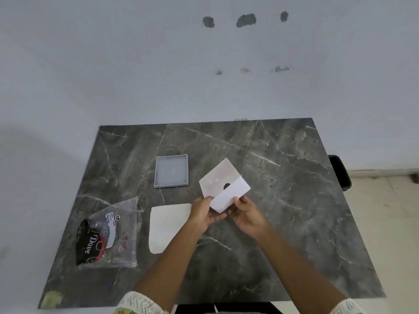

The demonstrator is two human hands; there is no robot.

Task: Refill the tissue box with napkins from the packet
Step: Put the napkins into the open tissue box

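Both hands hold a white square tissue box [221, 181] tilted above the middle of the table, its face with a dark round hole turned toward me. My left hand [205, 214] grips its lower left corner and my right hand [246, 215] grips its lower right side. A stack of white napkins [166, 225] lies flat on the table just left of my left forearm, which hides its right edge. The clear plastic napkin packet [111, 234], printed in black and red, lies crumpled at the left.
A shallow grey square lid or tray [171, 170] lies flat behind the napkins. The dark marble table [283, 211] stands against a white wall. A dark chair [340, 172] sits past the table's right edge.
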